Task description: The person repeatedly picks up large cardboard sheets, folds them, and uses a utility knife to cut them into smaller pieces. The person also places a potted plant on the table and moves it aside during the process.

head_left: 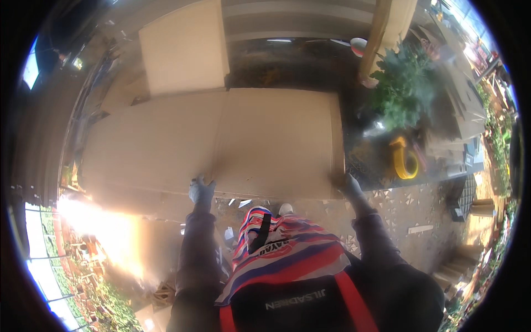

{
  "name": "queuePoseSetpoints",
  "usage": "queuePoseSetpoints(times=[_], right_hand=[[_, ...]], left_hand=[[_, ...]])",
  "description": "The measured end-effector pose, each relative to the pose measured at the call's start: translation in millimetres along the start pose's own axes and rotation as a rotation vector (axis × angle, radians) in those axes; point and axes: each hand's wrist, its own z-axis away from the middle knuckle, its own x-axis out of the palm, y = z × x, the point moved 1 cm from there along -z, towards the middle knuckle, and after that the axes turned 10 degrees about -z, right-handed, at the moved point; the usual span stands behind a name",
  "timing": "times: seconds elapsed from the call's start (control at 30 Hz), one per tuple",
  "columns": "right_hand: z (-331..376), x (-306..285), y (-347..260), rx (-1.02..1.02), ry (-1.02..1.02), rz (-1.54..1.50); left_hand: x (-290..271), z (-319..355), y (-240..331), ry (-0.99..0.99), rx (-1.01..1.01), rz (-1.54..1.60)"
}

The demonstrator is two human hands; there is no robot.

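A wide brown cardboard sheet (276, 144) with a crease across its middle lies in front of me, over a dark work table (276, 66). My left hand (201, 191), in a pale grey glove, grips its near edge left of the crease, thumb on top and the other fingers mostly hidden. At the near right corner, my right hand (352, 185) holds the sheet's side, its fingers partly hidden and a little blurred. Another cardboard piece (185, 50) lies beyond the sheet at the far left.
On the table to the right are a yellow ring-shaped thing (405, 160) and a leafy green plant (404, 83). A wooden post (381, 41) rises at the far right, beside stacked cardboard (456, 99). Paper scraps (392, 216) litter the floor. Bright sunlight glares at the lower left.
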Motion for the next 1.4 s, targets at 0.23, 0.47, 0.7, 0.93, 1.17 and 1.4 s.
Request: queuePoseSetpoints(times=[0.23, 0.47, 0.7, 0.93, 1.17, 1.4], right_hand=[[12, 2, -92, 0.169, 0.209, 0.016], [20, 23, -58, 0.384, 0.204, -0.101], [16, 15, -99, 0.633, 0.182, 0.178], [10, 10, -125, 0.728, 0.267, 0.208], [9, 5, -124, 0.735, 0.25, 0.309], [3, 6, -130, 0.661, 0.288, 0.379]], left_hand=[[35, -50, -35, -0.123, 0.176, -0.034], [118, -111, -90, 0.123, 0.945, -0.479], [128, -111, -101, 0.022, 0.866, -0.288], [121, -99, -98, 0.343, 1.121, -0.332], [133, -106, -94, -0.028, 0.624, -0.102], [111, -95, -87, -0.267, 0.335, 0.184]])
